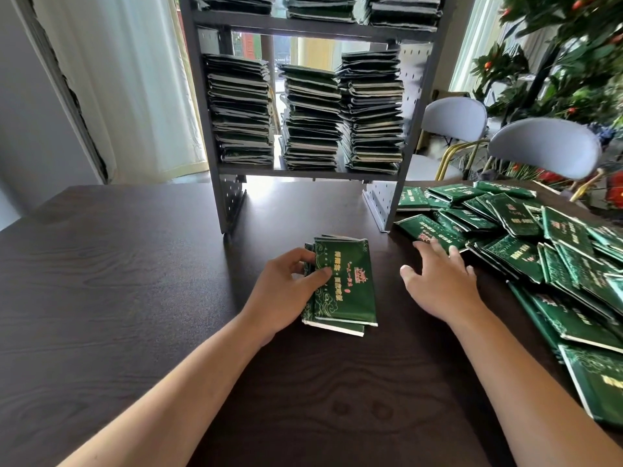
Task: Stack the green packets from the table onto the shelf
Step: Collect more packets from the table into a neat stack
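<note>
My left hand (290, 288) grips a small stack of green packets (347, 284) at its left edge, thumb on top, the stack lying on the dark table (135, 298). My right hand (441, 281) hovers with fingers spread, its fingertips touching the near edge of a loose heap of green packets (526, 251) on the table's right side. Straight ahead stands a grey shelf unit (303, 171); its lower level holds three tall packet stacks (310, 119), and more stacks fill the level above.
Two grey chairs (542, 146) stand behind the heap at the right, with leafy plants (573, 62) beyond. White curtains (135, 79) hang at the left. The shelf's perforated side legs (232, 203) rest on the table just past the held stack.
</note>
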A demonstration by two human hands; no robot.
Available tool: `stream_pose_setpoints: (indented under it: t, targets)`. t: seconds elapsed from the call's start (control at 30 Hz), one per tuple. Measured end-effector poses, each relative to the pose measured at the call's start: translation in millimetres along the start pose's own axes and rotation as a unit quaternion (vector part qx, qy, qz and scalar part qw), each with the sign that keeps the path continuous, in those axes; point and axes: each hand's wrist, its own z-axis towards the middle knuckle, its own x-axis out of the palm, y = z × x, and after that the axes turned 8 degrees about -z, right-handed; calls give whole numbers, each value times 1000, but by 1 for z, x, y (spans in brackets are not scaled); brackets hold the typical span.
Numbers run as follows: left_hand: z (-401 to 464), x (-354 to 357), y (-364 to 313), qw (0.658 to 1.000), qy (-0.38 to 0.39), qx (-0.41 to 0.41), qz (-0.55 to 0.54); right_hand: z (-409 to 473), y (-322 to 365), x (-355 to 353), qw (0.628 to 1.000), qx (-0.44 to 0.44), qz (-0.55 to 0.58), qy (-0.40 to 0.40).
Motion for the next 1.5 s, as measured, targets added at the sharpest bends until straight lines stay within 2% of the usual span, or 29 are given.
stream_pose_setpoints:
  t: [0.1, 0.17, 0.3, 0.37, 0.47, 0.53, 0.63, 0.73, 0.8, 0.93, 1.0, 1.3, 1.4, 1.5]
  targets:
    - [0, 0, 0, 1000, 0, -11, -8, -1, 3, -2, 1000, 12, -13, -18]
    - [0, -1, 0, 1000, 5, -23, -15, -6, 7, -5, 997, 12, -24, -78]
    - [0, 1, 0, 999, 9, -36, -27, -9, 8, -9, 984, -10, 38, -176]
    - [0, 2, -1, 999, 9, -36, -24, -6, 5, -7, 989, -8, 31, -145]
    - [0, 2, -1, 999, 6, -37, -28, -2, 1, -2, 1000, -2, -7, -27]
    - [0, 2, -2, 999, 4, -37, -25, -1, 1, 0, 1000, -1, -29, -2]
    - [-1, 2, -3, 999, 1, -38, -18, -7, 6, -8, 996, 6, -54, -75]
    - [0, 2, -4, 999, -8, -42, -8, -15, 10, -14, 988, -10, 8, -156]
    - [0, 2, -4, 999, -15, -45, -7, -18, 13, -15, 987, -22, 35, -156]
    - [0, 3, -3, 999, -22, -40, 0, -21, 14, -10, 997, -14, -15, -76]
    - [0, 2, -3, 999, -25, -35, 9, -19, 14, -9, 998, -4, -17, -60]
    - [-3, 3, -6, 999, -25, -28, 10, -18, 10, -17, 995, 44, 1, -92]
    - [-5, 2, -10, 999, -31, -26, -15, -22, 14, -19, 992, 28, -47, -110]
    - [-7, 0, -10, 999, -25, -6, -19, -25, 17, -22, 988, 7, -12, -156]
